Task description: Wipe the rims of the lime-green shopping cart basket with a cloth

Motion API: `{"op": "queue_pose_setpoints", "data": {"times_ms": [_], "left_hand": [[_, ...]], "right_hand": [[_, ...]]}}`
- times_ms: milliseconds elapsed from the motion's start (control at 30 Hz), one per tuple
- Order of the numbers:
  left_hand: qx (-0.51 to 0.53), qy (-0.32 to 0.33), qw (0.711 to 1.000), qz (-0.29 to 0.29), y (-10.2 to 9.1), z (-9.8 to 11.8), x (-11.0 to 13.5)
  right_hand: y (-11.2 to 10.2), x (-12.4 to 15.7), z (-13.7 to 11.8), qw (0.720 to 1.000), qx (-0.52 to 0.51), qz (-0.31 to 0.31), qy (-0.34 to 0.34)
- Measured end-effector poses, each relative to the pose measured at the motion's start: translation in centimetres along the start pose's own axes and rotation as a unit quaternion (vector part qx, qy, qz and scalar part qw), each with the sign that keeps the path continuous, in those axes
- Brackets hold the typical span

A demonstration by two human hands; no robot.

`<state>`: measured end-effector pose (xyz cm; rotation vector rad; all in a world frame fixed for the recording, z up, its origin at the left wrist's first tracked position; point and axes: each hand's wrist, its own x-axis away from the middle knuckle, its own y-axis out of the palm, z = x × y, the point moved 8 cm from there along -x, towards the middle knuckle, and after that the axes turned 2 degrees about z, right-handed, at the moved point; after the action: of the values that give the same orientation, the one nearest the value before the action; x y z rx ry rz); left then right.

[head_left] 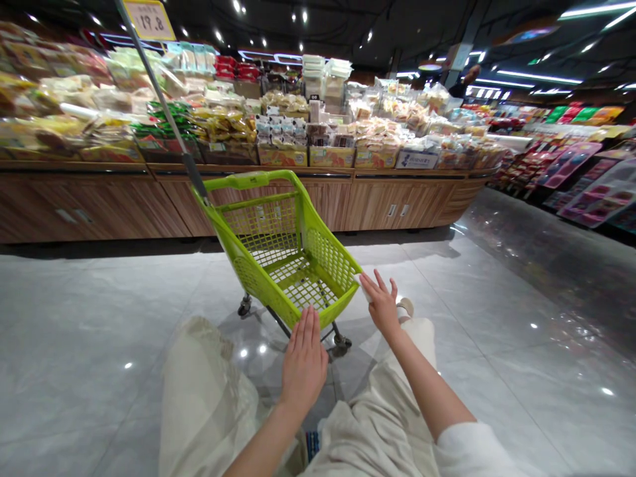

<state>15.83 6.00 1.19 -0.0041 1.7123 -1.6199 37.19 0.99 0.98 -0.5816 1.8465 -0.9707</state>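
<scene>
A small lime-green shopping cart (326, 233) stands in front of my knees, its plastic basket holding nothing. My left hand (305, 361) lies flat with fingers stretched out against the near rim of the basket. At the basket's right near corner, my right hand (381, 305) presses a thin white wipe (364, 289) to the rim. Most of the wipe is hidden under my fingers, so cloth or paper cannot be told apart. A grey pole (159, 93) rises from the cart's handle side.
Beyond the cart runs a wood-fronted display counter (94, 205) piled with packaged goods. A price sign (149, 20) hangs at upper left. Another person (462, 83) stands behind the counter. More shelves (571, 172) line the right, and grey shiny tiles (447, 285) cover the floor.
</scene>
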Motion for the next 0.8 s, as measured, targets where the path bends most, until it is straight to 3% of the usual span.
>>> {"op": "queue_pose_setpoints", "data": {"times_ms": [67,167,233,267,333,433,500,567,700,767,800], "left_hand": [[0.005,-0.001,1.000,-0.004,0.2,0.0,-0.1],[0.007,-0.005,1.000,-0.009,0.4,0.0,-0.1],[0.007,-0.005,1.000,-0.010,0.5,-0.1,0.0],[0.007,-0.005,1.000,-0.010,0.5,-0.2,0.1],[0.006,-0.002,1.000,-0.010,0.4,-0.3,0.2],[0.004,-0.001,1.000,-0.011,0.3,-0.3,0.3],[0.007,-0.004,1.000,-0.015,0.4,-0.3,0.2],[0.009,-0.010,1.000,-0.021,0.5,-0.2,0.2],[0.011,-0.015,0.999,-0.032,0.8,-0.2,0.2],[0.012,-0.011,0.999,-0.031,0.7,-0.3,0.3],[0.013,-0.009,0.999,-0.029,0.7,-0.4,0.3]], "right_hand": [[0.3,0.7,-2.1,1.000,-0.006,0.008,-0.001],[1.3,3.1,-8.7,0.994,-0.030,-0.018,-0.103],[1.6,4.2,-11.2,0.984,-0.044,-0.037,-0.169],[1.6,4.3,-11.2,0.980,-0.045,-0.041,-0.188],[1.4,3.2,-8.6,0.982,-0.035,-0.039,-0.182],[0.9,0.2,-2.3,0.996,-0.008,-0.015,-0.092],[0.8,-0.7,-0.6,0.999,0.007,0.001,-0.039],[1.1,-0.1,-2.4,0.999,0.007,0.003,-0.040],[1.8,3.4,-10.3,0.988,-0.036,-0.029,-0.148],[1.7,4.2,-11.4,0.980,-0.044,-0.047,-0.190],[1.5,4.0,-10.6,0.979,-0.042,-0.053,-0.194]]}}
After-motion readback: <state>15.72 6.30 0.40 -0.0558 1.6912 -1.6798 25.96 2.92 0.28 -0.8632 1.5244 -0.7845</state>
